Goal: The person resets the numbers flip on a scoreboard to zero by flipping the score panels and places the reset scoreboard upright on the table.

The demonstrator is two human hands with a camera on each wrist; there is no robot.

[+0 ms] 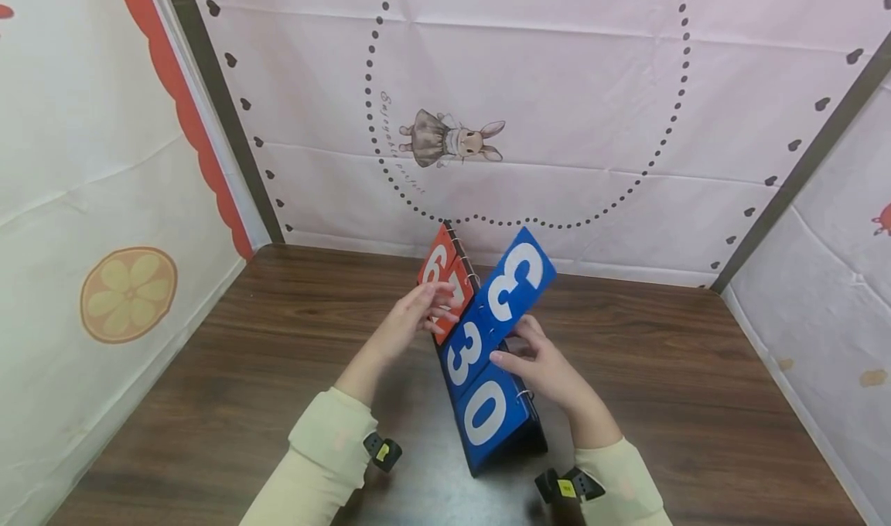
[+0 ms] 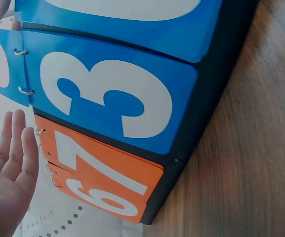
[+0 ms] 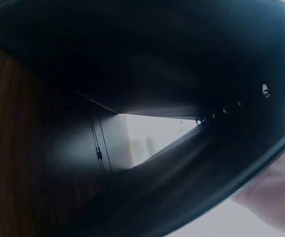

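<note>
A tabletop flip scoreboard point(image 1: 459, 402) stands like a tent, with blue and red number cards on rings. One blue card with a 3 point(image 1: 515, 282) sticks out over the top ridge; another blue 3 point(image 2: 107, 98) lies flat below it. My left hand point(image 1: 415, 313) is beside the red cards point(image 1: 445, 274), its fingers extended and holding nothing, as the left wrist view also shows. My right hand point(image 1: 546, 363) is at the ridge, thumb apart from the bent fingers, fingertips right by the raised card's edge. The right wrist view looks into the dark hollow of the stand point(image 3: 147, 64).
The scoreboard rests on a dark wooden table point(image 1: 661, 371). A pale cloth backdrop point(image 1: 571, 124) with a printed rabbit rises behind it, and white cloth panels stand at both sides. Black straps with small devices point(image 1: 383, 450) sit at both wrists.
</note>
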